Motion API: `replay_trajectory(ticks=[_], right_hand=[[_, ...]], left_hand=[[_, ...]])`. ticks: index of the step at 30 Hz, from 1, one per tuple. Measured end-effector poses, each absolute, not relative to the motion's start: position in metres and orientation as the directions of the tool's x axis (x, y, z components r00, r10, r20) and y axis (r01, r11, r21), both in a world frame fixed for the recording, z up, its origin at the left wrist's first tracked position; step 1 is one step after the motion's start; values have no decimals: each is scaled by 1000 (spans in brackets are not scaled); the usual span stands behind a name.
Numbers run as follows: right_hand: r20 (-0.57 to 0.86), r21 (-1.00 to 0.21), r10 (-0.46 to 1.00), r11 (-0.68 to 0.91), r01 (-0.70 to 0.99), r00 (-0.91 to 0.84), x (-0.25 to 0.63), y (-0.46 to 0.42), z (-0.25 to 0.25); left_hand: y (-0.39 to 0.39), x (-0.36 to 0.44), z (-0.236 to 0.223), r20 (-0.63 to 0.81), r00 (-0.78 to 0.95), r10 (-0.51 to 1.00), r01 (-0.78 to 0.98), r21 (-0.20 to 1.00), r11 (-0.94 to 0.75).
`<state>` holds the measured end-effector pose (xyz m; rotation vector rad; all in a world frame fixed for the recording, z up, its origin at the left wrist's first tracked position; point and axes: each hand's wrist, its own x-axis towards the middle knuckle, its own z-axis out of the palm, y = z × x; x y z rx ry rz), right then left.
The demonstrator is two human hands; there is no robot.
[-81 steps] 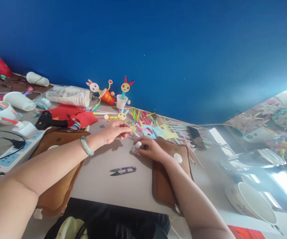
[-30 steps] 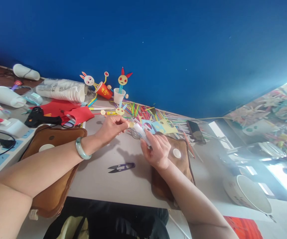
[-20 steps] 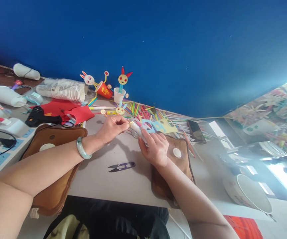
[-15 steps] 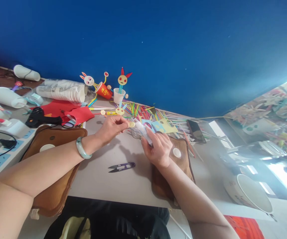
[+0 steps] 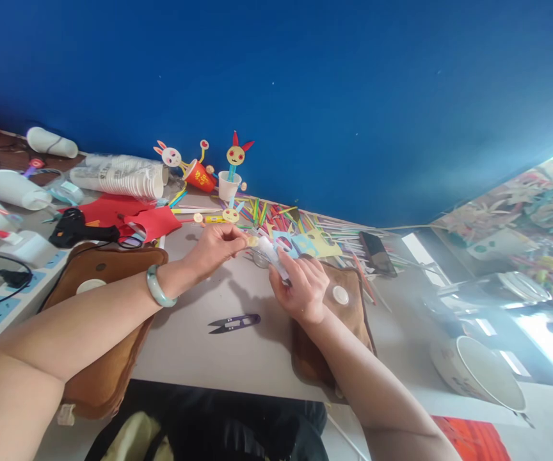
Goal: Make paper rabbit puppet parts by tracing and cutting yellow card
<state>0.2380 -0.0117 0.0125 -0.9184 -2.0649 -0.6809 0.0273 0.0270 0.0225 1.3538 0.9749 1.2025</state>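
Between thumb and fingertips, my left hand [image 5: 215, 251] pinches a small pale-yellow disc [image 5: 252, 241], mostly covered by the fingers. My right hand [image 5: 301, 287] is wrapped round a white tube [image 5: 269, 251], which looks like a glue tube. The tube's upper end points up and left, touching or almost touching the disc; I cannot tell which. Below both hands, black thread snips [image 5: 234, 323] lie on the table [image 5: 200, 358]. Behind them is a yellow rabbit-face cutout [image 5: 231, 214] with blue ears.
Colored sticks [image 5: 300, 221] and cut paper [image 5: 315, 242] cover the back. Two cup figures [image 5: 200, 174] stand by the wall. A black glue gun [image 5: 82, 228], power strip [image 5: 12, 301] and stacked cups [image 5: 118, 179] are left; a phone [image 5: 377, 253] and white bowl [image 5: 478, 374] right.
My right hand and the tube have shifted slightly left, bringing the tube's tip closer to the disc. My left hand has barely moved and keeps its pinch.
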Motion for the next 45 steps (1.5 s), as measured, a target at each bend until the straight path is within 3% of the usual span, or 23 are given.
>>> replay_trajectory(ticks=[22,26,34,45], right_hand=[[776,110,443,606,788,-448,238,-7,12],[808,85,420,611,787,-413,241,-8,13],[753,106,470,604,790,-460,239,-6,10],[766,128,443,605,786,-465,237,-7,11]], left_hand=[[27,24,20,218,198,956,38,972,-230],[28,25,20,168,187,968,47,983,-180],[32,25,11,231,215,949,50,968,-246],[30,26,14,204,216,955,57,974,-221]])
